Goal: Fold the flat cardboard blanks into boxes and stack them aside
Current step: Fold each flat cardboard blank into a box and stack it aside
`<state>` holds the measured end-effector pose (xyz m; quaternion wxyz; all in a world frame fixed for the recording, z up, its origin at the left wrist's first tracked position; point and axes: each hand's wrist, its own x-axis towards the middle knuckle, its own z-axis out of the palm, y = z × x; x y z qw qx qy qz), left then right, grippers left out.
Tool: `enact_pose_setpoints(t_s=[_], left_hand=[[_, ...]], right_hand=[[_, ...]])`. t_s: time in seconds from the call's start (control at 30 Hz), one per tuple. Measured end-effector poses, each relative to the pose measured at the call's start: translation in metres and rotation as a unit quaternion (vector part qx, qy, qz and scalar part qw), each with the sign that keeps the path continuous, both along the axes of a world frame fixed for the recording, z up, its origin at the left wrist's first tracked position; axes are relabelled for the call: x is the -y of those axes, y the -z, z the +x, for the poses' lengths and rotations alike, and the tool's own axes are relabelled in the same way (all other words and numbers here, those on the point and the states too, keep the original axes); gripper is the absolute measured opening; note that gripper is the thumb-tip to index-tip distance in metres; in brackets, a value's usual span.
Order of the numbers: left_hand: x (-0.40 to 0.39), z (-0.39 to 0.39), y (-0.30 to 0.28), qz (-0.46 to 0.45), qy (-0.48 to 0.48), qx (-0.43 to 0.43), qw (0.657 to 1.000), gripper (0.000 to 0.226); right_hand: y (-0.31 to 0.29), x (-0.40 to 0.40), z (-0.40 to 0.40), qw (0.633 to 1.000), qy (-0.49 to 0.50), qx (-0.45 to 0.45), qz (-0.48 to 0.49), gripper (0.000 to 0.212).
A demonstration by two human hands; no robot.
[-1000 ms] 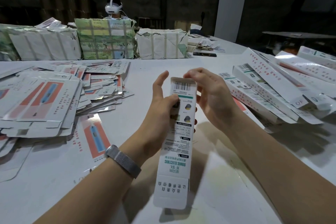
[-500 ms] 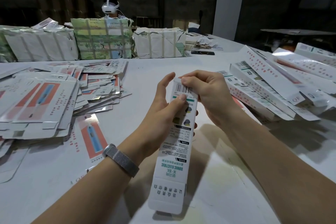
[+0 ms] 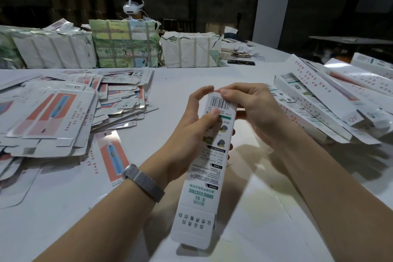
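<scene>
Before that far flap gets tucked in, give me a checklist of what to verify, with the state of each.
1. Left hand grips the long box round its upper half, thumb on the printed face: ok.
2. Right hand pinches the far end by the barcode: ok.
3. Far flap fully tucked: cannot tell, fingers cover it.
4. Near end flap closed: not ok, it hangs open toward the camera.
5. Pile of folded boxes on the right within reach for stacking: ok.
6. Flat blanks on the left ready for the next fold: ok.
</scene>
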<state>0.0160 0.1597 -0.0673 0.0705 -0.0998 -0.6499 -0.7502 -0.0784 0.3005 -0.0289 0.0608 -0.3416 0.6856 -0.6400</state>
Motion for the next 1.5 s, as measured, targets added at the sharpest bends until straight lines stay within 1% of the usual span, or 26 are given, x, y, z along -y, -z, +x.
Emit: enact_pose_setpoints(t_s=[0.2,0.37,0.53,0.7,0.77,0.83,0.87,0.9,0.93,1.0,1.07,1.1,1.13,1.17,1.23,1.27,1.3,1.33,1.37,1.4,1.43,1.47,1.5], left_hand=[[0.005,0.003,-0.004,0.021,0.004,0.004,1.0,0.028],[0.009,0.005,-0.006,0.023,0.012,0.006,1.0,0.019],[0.007,0.002,-0.005,0.026,-0.025,-0.016,0.999,0.02],[0.008,0.002,-0.005,0.014,-0.032,-0.037,0.999,0.02],[0.008,0.002,-0.006,0.01,-0.046,-0.041,0.998,0.021],[0.009,0.002,-0.007,0.008,-0.081,-0.045,0.996,0.023],[0.009,0.0,-0.009,0.013,-0.098,-0.054,0.994,0.023],[0.01,0.0,-0.008,0.03,-0.106,-0.064,0.992,0.023],[0.008,-0.001,-0.011,0.055,-0.105,-0.076,0.99,0.023],[0.005,-0.001,-0.012,0.119,-0.095,-0.097,0.984,0.029],[0.006,-0.006,-0.018,0.139,-0.11,-0.121,0.977,0.034],[0.008,-0.01,-0.018,0.134,-0.106,-0.117,0.978,0.037],[0.011,-0.01,-0.017,0.104,-0.084,-0.13,0.982,0.039],[0.013,-0.007,-0.016,0.102,-0.085,-0.138,0.982,0.041],[0.011,-0.005,-0.011,0.11,-0.084,-0.15,0.979,0.037],[0.005,-0.006,-0.014,0.12,-0.048,-0.139,0.982,0.038],[0.0,-0.006,-0.019,0.142,-0.031,-0.109,0.983,0.044],[-0.003,-0.004,-0.019,0.138,-0.02,-0.091,0.986,0.046],[-0.001,-0.001,-0.016,0.131,-0.025,-0.094,0.987,0.047],[0.004,0.001,-0.013,0.133,-0.044,-0.098,0.985,0.047],[0.008,0.001,-0.012,0.134,-0.059,-0.1,0.984,0.046],[0.011,-0.002,-0.012,0.126,-0.065,-0.101,0.985,0.042],[0.012,-0.003,-0.01,0.119,-0.068,-0.099,0.986,0.038]], right_hand=[[0.003,0.0,0.002,0.999,-0.033,-0.025,-0.007,0.032],[0.003,0.003,0.005,0.998,-0.035,-0.038,-0.027,0.033],[0.006,0.009,0.01,0.999,-0.042,0.002,-0.032,0.036],[0.006,0.009,0.008,0.996,-0.061,0.058,-0.029,0.048],[0.007,0.01,0.009,0.992,-0.085,0.086,-0.036,0.047],[0.007,0.014,0.013,0.993,-0.083,0.079,-0.027,0.044],[0.006,0.015,0.016,0.997,-0.058,0.046,-0.008,0.044],[0.005,0.016,0.02,1.0,-0.019,-0.005,0.023,0.048],[0.004,0.017,0.024,0.996,0.018,-0.064,0.066,0.055],[0.002,0.018,0.031,0.974,0.05,-0.157,0.153,0.07],[-0.004,0.018,0.038,0.963,0.062,-0.185,0.185,0.074],[-0.008,0.016,0.041,0.959,0.073,-0.199,0.188,0.073],[-0.013,0.014,0.045,0.951,0.083,-0.222,0.199,0.073],[-0.016,0.012,0.049,0.94,0.09,-0.247,0.215,0.075],[-0.025,0.005,0.057,0.921,0.113,-0.28,0.245,0.077],[-0.032,-0.001,0.06,0.915,0.135,-0.285,0.252,0.076],[-0.042,-0.009,0.06,0.91,0.167,-0.287,0.248,0.075],[-0.056,-0.02,0.058,0.905,0.208,-0.291,0.228,0.072],[-0.071,-0.033,0.054,0.897,0.255,-0.299,0.202,0.07],[-0.088,-0.047,0.047,0.881,0.303,-0.314,0.183,0.068],[-0.104,-0.062,0.037,0.858,0.349,-0.329,0.184,0.066],[-0.117,-0.076,0.023,0.832,0.391,-0.333,0.208,0.06],[-0.126,-0.089,0.008,0.804,0.43,-0.322,0.256,0.048]])
